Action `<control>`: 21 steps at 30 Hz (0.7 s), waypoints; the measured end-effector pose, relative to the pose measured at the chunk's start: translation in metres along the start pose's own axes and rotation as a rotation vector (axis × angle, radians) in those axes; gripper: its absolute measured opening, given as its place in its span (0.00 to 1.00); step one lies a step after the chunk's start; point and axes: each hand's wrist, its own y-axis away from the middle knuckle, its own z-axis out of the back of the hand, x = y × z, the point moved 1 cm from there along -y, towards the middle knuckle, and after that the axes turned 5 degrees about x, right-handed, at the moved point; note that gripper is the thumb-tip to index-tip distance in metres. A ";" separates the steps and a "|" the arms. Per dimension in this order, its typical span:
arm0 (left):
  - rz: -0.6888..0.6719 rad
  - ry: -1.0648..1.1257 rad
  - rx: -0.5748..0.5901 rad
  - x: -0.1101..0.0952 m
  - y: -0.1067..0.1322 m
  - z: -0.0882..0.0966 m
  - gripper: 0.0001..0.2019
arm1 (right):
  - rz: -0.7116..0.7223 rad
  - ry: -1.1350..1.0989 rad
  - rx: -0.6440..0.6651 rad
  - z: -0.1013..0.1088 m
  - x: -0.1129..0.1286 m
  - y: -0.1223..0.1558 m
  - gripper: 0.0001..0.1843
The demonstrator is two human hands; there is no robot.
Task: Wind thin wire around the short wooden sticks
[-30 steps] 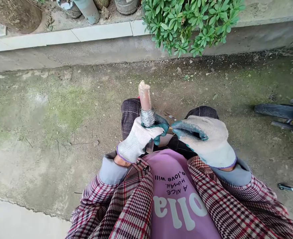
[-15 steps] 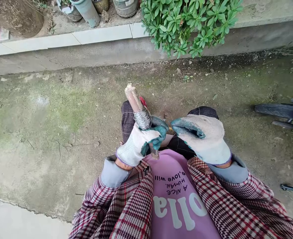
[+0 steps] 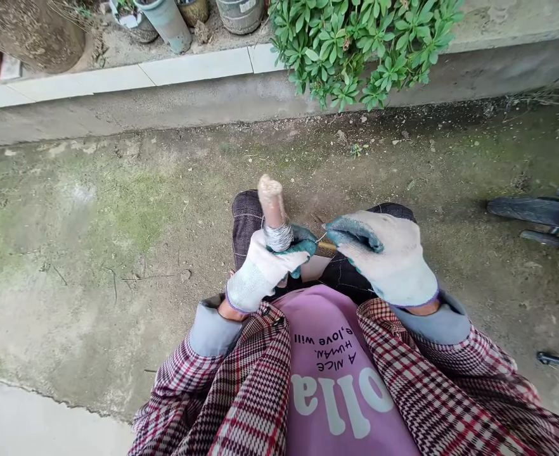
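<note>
My left hand (image 3: 276, 253), in a white glove with a green coated palm, is closed around a brown wooden stick (image 3: 274, 210) with a pale, frayed upper end. Thin silvery wire (image 3: 278, 237) is wound in many turns about the stick, just above my thumb. Between my hands a short length of wire spans a small gap. My right hand (image 3: 377, 250), gloved the same way, pinches this wire at its fingertips. Below the gap shows a thin yellowish piece (image 3: 327, 246); what it belongs to I cannot tell. My left fingers hide the stick's lower part.
Beyond my knees runs a low concrete ledge (image 3: 189, 66) edged with white tiles, bearing several pots (image 3: 165, 24) and a leafy green shrub (image 3: 355, 47). Dark wheel-like parts (image 3: 529, 208) stand at the right. A thin black-tipped rod (image 3: 558, 360) lies on the mossy ground (image 3: 118, 209).
The stick has tilted more upright, its top end moving right and toward me. My right hand has shifted slightly left, and the wire between the hands now shows more plainly.
</note>
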 end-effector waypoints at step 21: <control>0.020 -0.591 -0.288 0.056 -0.037 0.067 0.27 | 0.043 -0.088 0.406 0.015 0.000 0.019 0.08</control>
